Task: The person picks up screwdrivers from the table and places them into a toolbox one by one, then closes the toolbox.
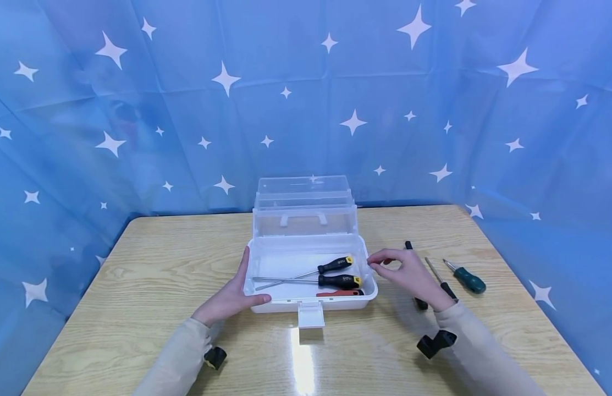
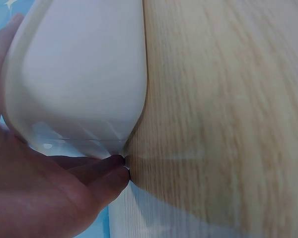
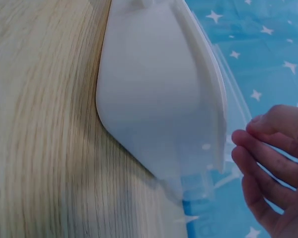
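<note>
A white toolbox [image 1: 330,304] stands mid-table, its clear lid [image 1: 306,206] raised at the back. My left hand [image 1: 233,294] grips its left end, thumb over the front rim; the left wrist view shows the fingers curled along the side. At the right end, my right hand [image 1: 402,269] pinches the toolbox's clear plastic edge [image 3: 233,89] between thumb and forefinger. Inside lie two screwdrivers with black, yellow-ended handles, a smaller screwdriver [image 1: 335,265] and a larger one [image 1: 337,281]. An orange-and-black handle [image 1: 337,293] lies along the front wall.
Right of the box lie a green-handled screwdriver [image 1: 469,279], a black-handled screwdriver [image 1: 448,289] partly behind my wrist, and another black tool [image 1: 421,303] mostly hidden by my hand. The front latch [image 1: 311,318] hangs down. A blue starry cloth [image 1: 306,121] stands behind the table.
</note>
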